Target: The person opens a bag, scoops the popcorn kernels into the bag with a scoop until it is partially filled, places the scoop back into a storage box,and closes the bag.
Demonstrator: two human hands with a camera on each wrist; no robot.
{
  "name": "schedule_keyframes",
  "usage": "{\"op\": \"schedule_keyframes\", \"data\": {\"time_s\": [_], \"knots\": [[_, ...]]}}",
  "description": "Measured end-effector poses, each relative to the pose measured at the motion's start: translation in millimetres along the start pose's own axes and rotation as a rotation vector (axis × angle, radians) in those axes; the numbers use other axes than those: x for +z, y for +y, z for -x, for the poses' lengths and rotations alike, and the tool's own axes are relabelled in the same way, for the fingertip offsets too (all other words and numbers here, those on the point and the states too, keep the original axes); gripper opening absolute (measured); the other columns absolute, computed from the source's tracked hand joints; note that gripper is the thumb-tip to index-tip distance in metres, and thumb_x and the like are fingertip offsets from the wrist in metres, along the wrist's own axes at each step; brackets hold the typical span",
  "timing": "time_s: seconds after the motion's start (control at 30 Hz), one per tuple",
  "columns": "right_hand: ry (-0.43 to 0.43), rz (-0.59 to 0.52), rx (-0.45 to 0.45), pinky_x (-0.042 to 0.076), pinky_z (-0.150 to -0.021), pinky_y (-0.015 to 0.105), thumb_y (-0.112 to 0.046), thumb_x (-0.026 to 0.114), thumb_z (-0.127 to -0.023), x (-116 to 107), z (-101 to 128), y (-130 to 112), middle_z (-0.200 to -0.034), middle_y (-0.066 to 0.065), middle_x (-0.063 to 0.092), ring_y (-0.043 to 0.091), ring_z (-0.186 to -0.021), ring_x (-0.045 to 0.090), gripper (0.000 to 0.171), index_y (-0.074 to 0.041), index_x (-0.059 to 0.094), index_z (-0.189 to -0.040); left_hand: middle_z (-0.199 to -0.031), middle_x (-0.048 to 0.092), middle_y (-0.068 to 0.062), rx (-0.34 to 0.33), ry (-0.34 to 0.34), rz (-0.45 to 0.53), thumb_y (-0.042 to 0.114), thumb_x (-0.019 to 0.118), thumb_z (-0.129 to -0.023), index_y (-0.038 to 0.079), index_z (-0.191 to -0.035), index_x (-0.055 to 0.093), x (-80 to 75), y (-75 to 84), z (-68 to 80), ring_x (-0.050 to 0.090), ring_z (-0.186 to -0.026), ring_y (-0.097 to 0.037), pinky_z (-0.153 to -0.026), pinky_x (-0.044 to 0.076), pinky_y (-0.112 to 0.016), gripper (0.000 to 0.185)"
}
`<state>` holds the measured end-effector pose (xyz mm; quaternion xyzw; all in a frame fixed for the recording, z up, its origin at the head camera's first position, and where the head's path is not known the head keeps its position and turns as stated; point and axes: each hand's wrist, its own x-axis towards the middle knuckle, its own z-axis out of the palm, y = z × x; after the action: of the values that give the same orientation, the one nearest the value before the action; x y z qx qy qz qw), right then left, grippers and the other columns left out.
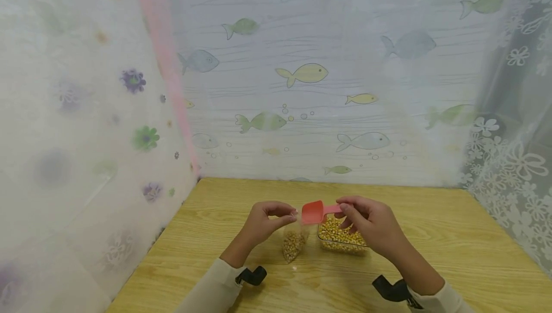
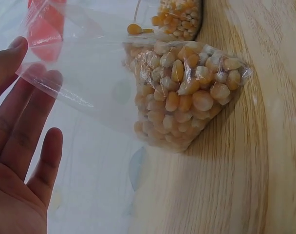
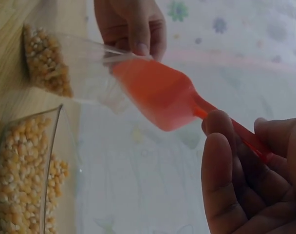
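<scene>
My left hand (image 1: pixel 269 219) pinches the top edge of a clear plastic bag (image 2: pixel 187 92) between thumb and fingertips. Corn kernels (image 3: pixel 46 61) fill the lower part of the bag, which hangs low over the table. By its handle, a red scoop (image 1: pixel 312 213) is held in my right hand (image 1: pixel 373 219), thumb and fingers pinching it. The scoop's bowl is tilted at the bag's mouth, its front edge right by the left fingertips. No kernels show in the bowl in the right wrist view.
Just right of the bag, a clear rectangular container (image 1: pixel 342 243) of corn kernels stands on the wood-grain table (image 1: pixel 207 274). A fish-print sheet (image 1: pixel 310 111) hangs behind the table, and a flower-print sheet (image 1: pixel 86 135) hangs at the left.
</scene>
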<state>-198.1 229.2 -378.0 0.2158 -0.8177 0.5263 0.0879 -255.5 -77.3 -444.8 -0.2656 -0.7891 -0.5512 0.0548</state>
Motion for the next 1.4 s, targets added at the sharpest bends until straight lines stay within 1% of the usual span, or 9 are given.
{"op": "schedule_keyframes", "data": {"time_s": [0.13,0.3,0.33,0.4,0.57,0.77,0.97,1.27,1.4], "knots": [[0.017,-0.067,0.034,0.063,-0.064,0.036,-0.027,0.061,-0.107,-5,-4,7,-0.099,0.016,0.078,0.02,-0.075,0.075,0.03,-0.004,0.071,-0.124,-0.109,0.079,0.003,0.022,0.018,-0.002,0.029,0.08,-0.094,0.02,-0.11,0.081,-2.4,-5.2,-2.4,0.073,-0.096,-0.013,-0.08,0.061,-0.033,0.019],[0.048,-0.126,0.1,0.063,-0.066,0.04,-0.026,0.061,-0.107,-12,-10,15,-0.1,0.02,0.077,0.025,-0.079,0.076,0.033,0.002,0.069,-0.124,-0.107,0.079,0.0,0.031,0.038,0.04,0.027,0.079,-0.094,0.02,-0.109,0.081,-6.1,-8.1,-5.0,0.074,-0.095,-0.015,-0.081,0.061,-0.034,0.016],[0.058,-0.13,0.119,0.064,-0.067,0.041,-0.026,0.061,-0.107,-14,-11,17,-0.099,0.021,0.077,0.024,-0.079,0.076,0.034,0.002,0.069,-0.124,-0.107,0.079,-0.001,0.034,0.042,0.05,0.026,0.079,-0.094,0.02,-0.108,0.081,-6.7,-8.4,-5.4,0.074,-0.095,-0.015,-0.081,0.061,-0.034,0.015],[0.076,-0.142,0.156,0.064,-0.067,0.039,-0.026,0.061,-0.107,-17,-13,20,-0.099,0.022,0.077,0.026,-0.08,0.076,0.035,0.003,0.069,-0.125,-0.107,0.08,-0.002,0.033,0.046,0.059,0.025,0.079,-0.094,0.02,-0.108,0.081,-7.8,-9.0,-6.1,0.074,-0.095,-0.016,-0.081,0.061,-0.033,0.015],[0.104,-0.168,0.224,0.063,-0.068,0.036,-0.025,0.059,-0.108,-22,-15,28,-0.096,0.018,0.078,0.021,-0.079,0.075,0.036,0.005,0.067,-0.126,-0.107,0.079,-0.003,0.034,0.045,0.071,0.023,0.079,-0.094,0.018,-0.107,0.081,-10.0,-11.9,-8.0,0.074,-0.096,-0.017,-0.083,0.062,-0.033,0.015],[0.118,-0.173,0.267,0.063,-0.068,0.035,-0.023,0.056,-0.109,-27,-19,41,-0.093,0.014,0.078,0.02,-0.078,0.075,0.036,0.007,0.066,-0.127,-0.107,0.079,-0.005,0.045,0.043,0.089,0.02,0.079,-0.094,0.016,-0.108,0.081,-12.0,-12.3,-10.3,0.075,-0.096,-0.017,-0.085,0.061,-0.034,0.014],[0.103,-0.156,0.327,0.062,-0.067,0.033,-0.022,0.055,-0.11,-31,-22,57,-0.091,0.012,0.077,0.018,-0.077,0.073,0.035,0.007,0.066,-0.126,-0.107,0.079,-0.006,0.052,0.034,0.091,0.019,0.078,-0.094,0.015,-0.107,0.081,-13.2,-13.3,-12.5,0.075,-0.095,-0.017,-0.085,0.061,-0.034,0.014],[0.01,-0.15,0.389,0.062,-0.068,0.036,-0.018,0.053,-0.11,-27,-25,71,-0.094,0.013,0.077,0.021,-0.08,0.074,0.036,0.01,0.061,-0.132,-0.107,0.079,-0.004,0.026,0.03,0.085,0.022,0.079,-0.094,0.016,-0.108,0.081,-15.2,-13.8,-13.3,0.075,-0.095,-0.016,-0.083,0.062,-0.034,0.015],[-0.009,-0.118,0.403,0.062,-0.067,0.036,-0.017,0.051,-0.111,-25,-24,74,-0.096,0.015,0.076,0.023,-0.081,0.074,0.036,0.01,0.06,-0.133,-0.108,0.079,-0.005,0.019,0.031,0.086,0.021,0.079,-0.094,0.015,-0.111,0.08,-15.1,-14.2,-13.3,0.075,-0.095,-0.016,-0.082,0.062,-0.033,0.018]]}}
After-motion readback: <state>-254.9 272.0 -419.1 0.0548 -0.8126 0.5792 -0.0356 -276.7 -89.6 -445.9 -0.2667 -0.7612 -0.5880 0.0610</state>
